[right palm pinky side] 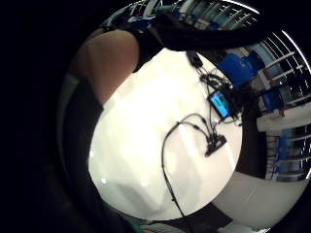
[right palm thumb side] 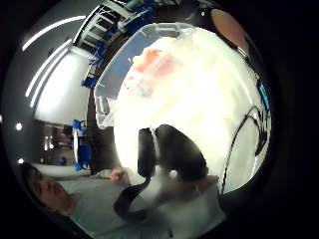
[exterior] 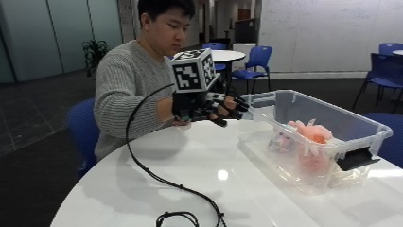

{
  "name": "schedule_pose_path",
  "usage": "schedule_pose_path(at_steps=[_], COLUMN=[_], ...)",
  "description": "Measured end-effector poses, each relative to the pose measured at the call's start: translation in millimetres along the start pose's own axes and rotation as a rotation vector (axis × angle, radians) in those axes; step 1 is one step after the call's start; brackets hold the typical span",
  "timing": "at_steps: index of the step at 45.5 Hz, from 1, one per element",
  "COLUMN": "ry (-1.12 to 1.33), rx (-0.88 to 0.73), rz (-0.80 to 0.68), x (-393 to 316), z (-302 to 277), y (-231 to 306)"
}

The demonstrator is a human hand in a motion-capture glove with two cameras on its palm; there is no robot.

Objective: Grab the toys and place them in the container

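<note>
A round white table (exterior: 189, 170) carries a clear plastic container (exterior: 353, 123) at its far right side, seen from the outside view. Inside the container lie the toys (exterior: 305, 137), a pink and orange heap against the near wall, with one pale piece beside them. The gloved right hand (exterior: 205, 109) hangs in the air above the table, just beside the container's left end and apart from it, at about the height of the rim. Its fingers (exterior: 230, 105) are loosely bent and spread, pointing toward the container, and nothing is held between them. The toys sit well to the right of the hand, lower down, behind the clear wall. The thumb side palm view looks down into the container (right palm thumb side: 107, 97), where the toys (right palm thumb side: 152, 64) show as a reddish blur.
</note>
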State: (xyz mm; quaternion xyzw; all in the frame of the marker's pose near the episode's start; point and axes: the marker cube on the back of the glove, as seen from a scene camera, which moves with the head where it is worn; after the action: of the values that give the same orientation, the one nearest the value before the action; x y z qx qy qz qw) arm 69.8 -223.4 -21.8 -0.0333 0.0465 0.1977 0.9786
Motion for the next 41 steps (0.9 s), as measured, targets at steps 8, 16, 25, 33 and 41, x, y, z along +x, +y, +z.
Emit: schedule_pose_path(at_steps=[8,16,25,33,41], ry=[-0.016,-0.047,-0.038,-0.058,-0.047], rx=[-0.013,-0.073,-0.152,-0.168,-0.161], rz=[-0.023,-0.164,-0.255,-0.209,-0.212], x=[-15,-60,-99,-102,-94], z=[11,46,101,133,143], y=[60,174,292,340,357])
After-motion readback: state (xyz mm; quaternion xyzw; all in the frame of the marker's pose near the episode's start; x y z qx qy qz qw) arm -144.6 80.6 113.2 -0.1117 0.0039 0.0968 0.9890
